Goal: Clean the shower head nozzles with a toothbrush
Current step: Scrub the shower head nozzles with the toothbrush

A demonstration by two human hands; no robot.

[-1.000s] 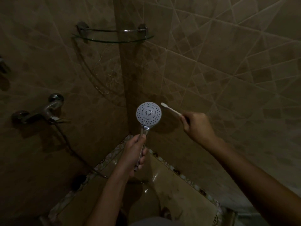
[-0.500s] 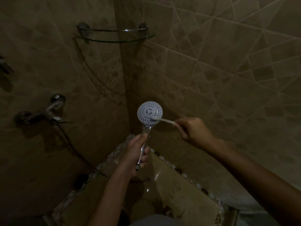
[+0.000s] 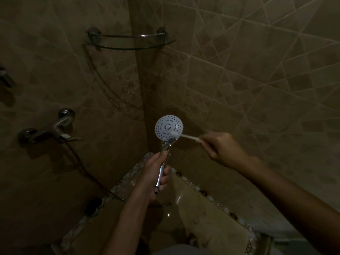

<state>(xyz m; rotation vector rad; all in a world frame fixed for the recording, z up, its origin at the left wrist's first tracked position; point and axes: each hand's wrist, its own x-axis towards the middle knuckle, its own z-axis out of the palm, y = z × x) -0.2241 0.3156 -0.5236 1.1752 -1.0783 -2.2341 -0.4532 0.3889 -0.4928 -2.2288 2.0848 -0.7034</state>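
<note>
A round white shower head (image 3: pixel 168 127) with dark nozzle holes faces me in the dim tiled corner. My left hand (image 3: pixel 156 173) grips its chrome handle from below and holds it upright. A white toothbrush (image 3: pixel 185 135) runs from the right, its bristle end resting on the lower right part of the nozzle face. My right hand (image 3: pixel 222 149) is closed around the brush's handle, a little to the right of the shower head. The brush looks motion-blurred.
A chrome mixer tap (image 3: pixel 47 128) sticks out of the left wall, and its dark hose (image 3: pixel 86 170) hangs down toward the floor. A glass corner shelf (image 3: pixel 128 41) sits high in the corner. Tiled walls close in on both sides, above a wet floor (image 3: pixel 193 218).
My right hand dropped and brought the toothbrush from above and right of the shower head onto its face. The bristles now sit at the lower right of the face.
</note>
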